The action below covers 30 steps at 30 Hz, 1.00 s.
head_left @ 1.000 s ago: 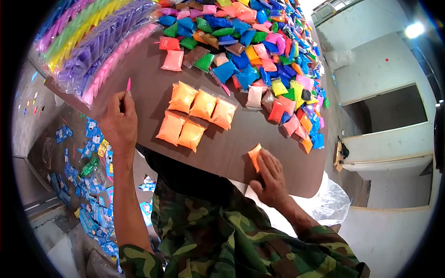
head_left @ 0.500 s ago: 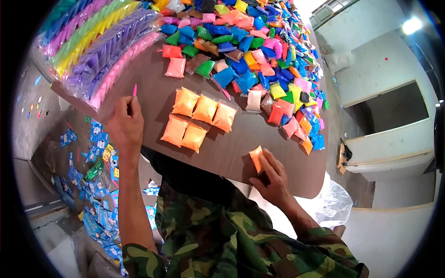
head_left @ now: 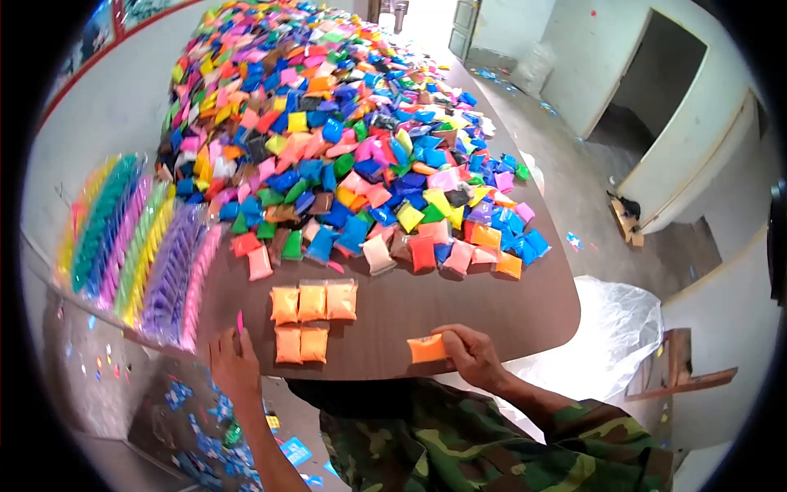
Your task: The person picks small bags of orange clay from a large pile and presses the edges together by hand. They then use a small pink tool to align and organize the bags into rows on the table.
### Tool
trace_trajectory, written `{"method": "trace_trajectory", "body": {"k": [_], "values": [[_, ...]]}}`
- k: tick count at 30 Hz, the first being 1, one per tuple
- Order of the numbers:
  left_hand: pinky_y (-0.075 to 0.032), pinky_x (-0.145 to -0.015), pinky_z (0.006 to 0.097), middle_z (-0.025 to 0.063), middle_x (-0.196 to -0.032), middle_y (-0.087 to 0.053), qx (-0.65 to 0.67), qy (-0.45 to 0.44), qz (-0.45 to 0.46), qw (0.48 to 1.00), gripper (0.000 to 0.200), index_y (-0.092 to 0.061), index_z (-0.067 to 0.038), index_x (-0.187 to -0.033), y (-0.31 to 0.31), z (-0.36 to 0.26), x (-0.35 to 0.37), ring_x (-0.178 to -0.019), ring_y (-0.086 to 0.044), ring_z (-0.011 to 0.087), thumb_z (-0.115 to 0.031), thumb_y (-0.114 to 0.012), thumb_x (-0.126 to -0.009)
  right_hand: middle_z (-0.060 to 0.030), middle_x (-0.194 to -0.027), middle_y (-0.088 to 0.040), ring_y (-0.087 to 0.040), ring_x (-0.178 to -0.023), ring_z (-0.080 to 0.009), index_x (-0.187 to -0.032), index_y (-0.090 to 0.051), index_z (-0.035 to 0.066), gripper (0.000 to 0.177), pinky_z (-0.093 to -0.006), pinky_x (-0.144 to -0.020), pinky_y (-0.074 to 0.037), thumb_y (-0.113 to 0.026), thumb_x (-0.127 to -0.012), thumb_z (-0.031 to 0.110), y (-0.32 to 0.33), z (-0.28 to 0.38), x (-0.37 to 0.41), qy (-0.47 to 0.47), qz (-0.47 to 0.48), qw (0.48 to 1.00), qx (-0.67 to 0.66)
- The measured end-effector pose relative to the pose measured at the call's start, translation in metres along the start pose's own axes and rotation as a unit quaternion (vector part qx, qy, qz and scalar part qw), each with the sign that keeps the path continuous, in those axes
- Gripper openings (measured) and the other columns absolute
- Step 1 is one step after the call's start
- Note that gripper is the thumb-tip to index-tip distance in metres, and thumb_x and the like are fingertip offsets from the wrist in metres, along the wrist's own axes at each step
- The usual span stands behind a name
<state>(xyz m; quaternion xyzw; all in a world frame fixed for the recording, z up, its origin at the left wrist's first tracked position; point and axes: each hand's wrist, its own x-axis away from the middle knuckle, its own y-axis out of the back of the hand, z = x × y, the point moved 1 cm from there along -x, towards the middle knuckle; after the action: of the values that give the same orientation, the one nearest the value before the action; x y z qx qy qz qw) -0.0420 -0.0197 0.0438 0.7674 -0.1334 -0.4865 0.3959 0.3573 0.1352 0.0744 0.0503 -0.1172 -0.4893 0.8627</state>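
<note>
My right hand is closed on the right end of an orange packet, low over the table near its front edge. At the left of the front edge, my left hand has its fingers pressed round a small pink pointed tool that sticks up. Between the hands, several light orange packets lie in two rows, three in the back row and two in front. Some of them overlap at their clear edges.
A large heap of coloured packets covers the back of the brown table. Long clear bags of sorted colours lie at the left edge. Clear plastic sheeting is beyond the right corner.
The view has tilted up, showing more of the heap. My right hand now grips the orange packet, which has turned from upright to lying sideways. My left hand still has the pink tool.
</note>
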Motion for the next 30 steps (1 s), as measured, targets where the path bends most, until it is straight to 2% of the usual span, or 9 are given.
{"method": "trace_trajectory", "body": {"k": [3,5,8,11,14,20,23,26,30], "values": [[-0.057,-0.084,0.0469,0.0154,-0.105,-0.071,0.182,0.089,0.037,0.979,0.024,-0.073,-0.003,-0.11,0.043,-0.067,-0.001,-0.095,-0.071,0.0348,-0.018,-0.081,-0.092,-0.0125,-0.091,-0.072,-0.07,-0.083,-0.0204,-0.117,-0.073,0.0,0.026,-0.034,-0.079,-0.058,-0.06,-0.111,0.021,-0.014,-0.02,-0.003,0.098,0.001,0.995,-0.025],[-0.058,-0.082,0.0394,0.0128,-0.103,-0.071,0.302,0.083,0.158,0.937,0.027,-0.071,-0.001,-0.113,0.065,-0.126,0.008,-0.092,-0.07,0.0256,-0.017,-0.08,-0.093,-0.0142,-0.095,-0.074,-0.073,-0.086,-0.027,-0.111,-0.075,0.0,0.021,-0.036,-0.079,-0.059,-0.064,-0.108,0.018,-0.022,-0.008,-0.002,0.143,0.019,0.989,0.031],[-0.061,-0.084,0.0373,0.0158,-0.11,-0.076,0.368,-0.032,0.273,0.888,0.047,-0.071,0.0,-0.123,0.057,-0.185,0.034,-0.096,-0.075,0.026,-0.022,-0.09,-0.087,-0.0162,-0.102,-0.076,-0.074,-0.092,-0.0342,-0.108,-0.076,-0.001,0.017,-0.0387,-0.079,-0.06,-0.069,-0.104,0.015,-0.031,0.005,-0.002,0.229,0.066,0.969,0.059],[-0.061,-0.085,0.0334,0.0157,-0.112,-0.078,0.489,0.136,0.387,0.77,0.046,-0.071,0.002,-0.126,0.053,-0.211,0.049,-0.097,-0.076,0.0218,-0.021,-0.089,-0.09,-0.0148,-0.101,-0.076,-0.074,-0.09,-0.0282,-0.108,-0.076,-0.001,0.018,-0.0367,-0.079,-0.059,-0.07,-0.105,0.016,-0.027,-0.001,-0.001,0.191,0.094,0.977,0.024],[-0.061,-0.084,0.0285,0.0149,-0.107,-0.08,0.503,0.186,0.39,0.748,0.037,-0.073,0.002,-0.127,0.048,-0.213,0.062,-0.091,-0.076,0.0155,-0.014,-0.084,-0.095,-0.0122,-0.1,-0.077,-0.073,-0.091,-0.021,-0.109,-0.077,-0.001,0.021,-0.0341,-0.081,-0.059,-0.072,-0.105,0.019,-0.021,-0.007,0.005,0.083,0.127,0.986,-0.064],[-0.059,-0.08,0.0263,0.0132,-0.104,-0.08,0.486,0.21,0.307,0.791,0.031,-0.073,0.004,-0.124,0.051,-0.221,0.076,-0.09,-0.073,0.0133,-0.011,-0.079,-0.098,-0.0101,-0.108,-0.075,-0.071,-0.1,-0.0176,-0.12,-0.074,-0.002,0.027,-0.0316,-0.086,-0.057,-0.073,-0.105,0.02,-0.032,-0.011,0.014,0.068,0.12,0.983,-0.118],[-0.059,-0.079,0.0263,0.0122,-0.102,-0.079,0.519,0.265,0.266,0.768,0.028,-0.072,0.005,-0.121,0.05,-0.227,0.078,-0.088,-0.072,0.0128,-0.012,-0.077,-0.1,-0.008,-0.114,-0.074,-0.069,-0.104,-0.0161,-0.123,-0.073,-0.002,0.026,-0.0289,-0.093,-0.055,-0.074,-0.104,0.017,-0.036,-0.002,0.017,-0.036,0.083,0.951,-0.296],[-0.059,-0.085,0.0304,0.0131,-0.106,-0.076,0.478,0.289,0.302,0.772,0.028,-0.069,0.006,-0.118,0.051,-0.23,0.08,-0.09,-0.072,0.0174,-0.016,-0.073,-0.101,-0.0077,-0.113,-0.074,-0.069,-0.104,-0.015,-0.124,-0.073,-0.003,0.027,-0.0298,-0.094,-0.056,-0.074,-0.104,0.016,-0.023,-0.017,0.007,-0.048,0.175,0.956,-0.229],[-0.058,-0.083,0.0307,0.0128,-0.103,-0.075,0.467,0.273,0.342,0.768,0.033,-0.071,0.005,-0.115,0.055,-0.233,0.085,-0.089,-0.071,0.0167,-0.024,-0.076,-0.1,-0.0088,-0.111,-0.075,-0.069,-0.103,-0.0143,-0.123,-0.073,-0.004,0.028,-0.0301,-0.092,-0.057,-0.075,-0.104,0.016,-0.013,-0.025,0.001,0.021,0.199,0.961,-0.189]]}}
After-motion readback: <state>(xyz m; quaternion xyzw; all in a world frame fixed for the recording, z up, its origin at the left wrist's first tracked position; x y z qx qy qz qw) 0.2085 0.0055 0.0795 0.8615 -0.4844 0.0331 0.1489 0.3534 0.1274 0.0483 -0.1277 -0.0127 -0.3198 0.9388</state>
